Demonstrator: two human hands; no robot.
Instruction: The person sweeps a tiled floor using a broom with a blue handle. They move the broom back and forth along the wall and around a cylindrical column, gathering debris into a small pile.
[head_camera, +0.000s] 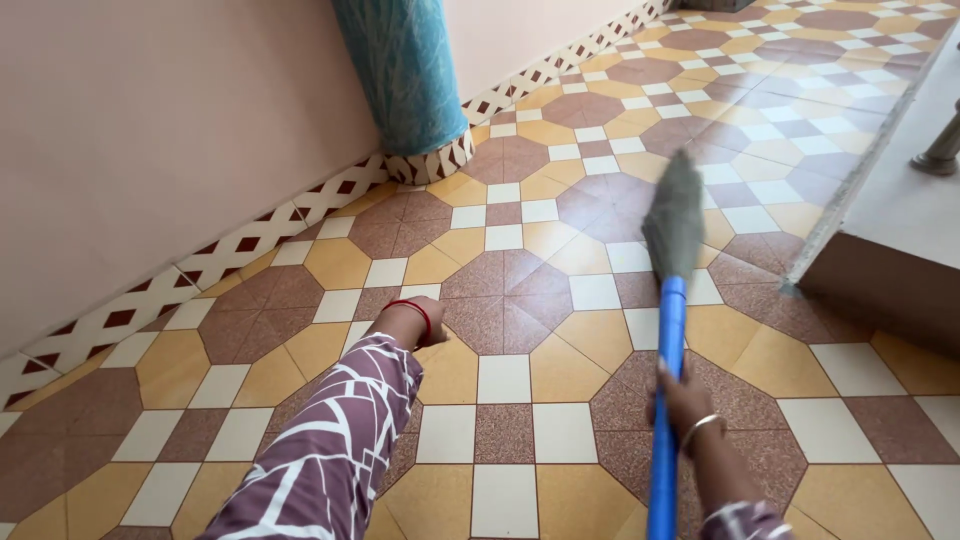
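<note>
My right hand (682, 397) grips the blue handle of a broom (668, 340) low in the frame. The broom's grey-green bristle head (676, 210) reaches forward over the patterned floor tiles. My left hand (425, 320) is stretched out ahead with a red thread band at the wrist; the fingers are curled under and mostly hidden, and nothing shows in them. The left arm wears a purple sleeve with white lines. A thin bangle sits on my right wrist.
A pink wall (150, 130) with a brown-and-white tile skirting runs along the left. A column wrapped in blue-green plastic (405, 75) stands against it. A grey raised step (890, 210) lies at the right, with a baluster base (940, 150) on it.
</note>
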